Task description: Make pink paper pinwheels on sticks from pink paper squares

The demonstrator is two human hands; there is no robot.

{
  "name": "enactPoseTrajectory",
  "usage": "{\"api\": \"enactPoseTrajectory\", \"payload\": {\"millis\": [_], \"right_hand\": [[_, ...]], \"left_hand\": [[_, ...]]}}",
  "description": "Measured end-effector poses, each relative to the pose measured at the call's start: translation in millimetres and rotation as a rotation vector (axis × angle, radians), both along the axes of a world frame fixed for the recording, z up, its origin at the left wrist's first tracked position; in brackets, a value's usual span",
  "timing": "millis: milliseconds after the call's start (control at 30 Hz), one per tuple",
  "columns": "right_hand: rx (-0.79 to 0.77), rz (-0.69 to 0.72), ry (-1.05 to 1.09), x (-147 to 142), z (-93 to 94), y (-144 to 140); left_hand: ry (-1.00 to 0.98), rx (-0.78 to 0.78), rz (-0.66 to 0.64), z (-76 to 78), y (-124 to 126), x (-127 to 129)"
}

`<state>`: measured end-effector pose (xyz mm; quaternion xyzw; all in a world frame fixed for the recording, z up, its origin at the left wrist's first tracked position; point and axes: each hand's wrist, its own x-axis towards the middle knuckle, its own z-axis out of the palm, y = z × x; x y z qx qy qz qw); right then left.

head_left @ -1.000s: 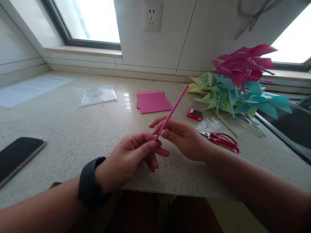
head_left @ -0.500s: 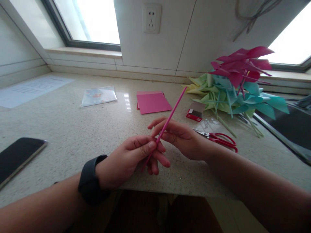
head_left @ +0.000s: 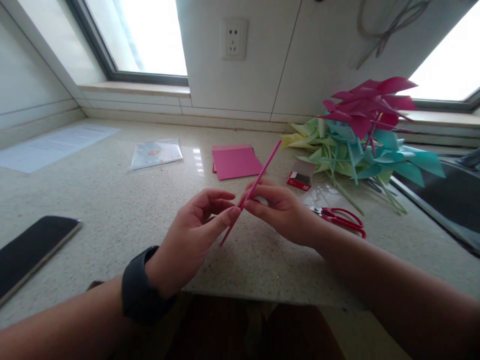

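Note:
A thin pink paper stick slants up to the right between my hands, just above the counter. My right hand pinches it near the middle, thumb on the near side and fingers behind. Against its lower half rests the thumb of my left hand, which closes on the stick there; its fingers curl loosely, partly hidden. A stack of pink paper squares lies beyond the hands. Red-handled scissors lie beside my right wrist, close to a small red box with its lid up.
Several paper pinwheels in pink, blue and pale green are heaped at the back right, near a dark sink. Leftward are a phone, a clear packet and a printed sheet. The counter's front edge is close.
My right hand has closed on the stick. The left hand's fingers have shifted from below the stick to above and left of it. The stick has lowered slightly.

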<state>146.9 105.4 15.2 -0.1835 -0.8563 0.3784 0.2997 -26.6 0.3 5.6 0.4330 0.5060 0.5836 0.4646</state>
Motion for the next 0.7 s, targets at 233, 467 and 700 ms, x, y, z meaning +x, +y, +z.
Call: {"api": "enactPoseTrajectory", "payload": {"millis": [233,467,700], "right_hand": [[-0.048,-0.085,0.034,-4.2,-2.8,-10.6],[-0.142,-0.021,0.047,3.0,-6.0,-5.5],[0.044,0.071,-0.064,4.4,9.0,-7.3]], "left_hand": [[-0.123,-0.008,-0.070,3.7,2.4,1.1],[-0.287,-0.073,-0.101,4.4,1.4,3.1],[-0.278,-0.112,-0.121,3.2,1.1,2.2]]}}
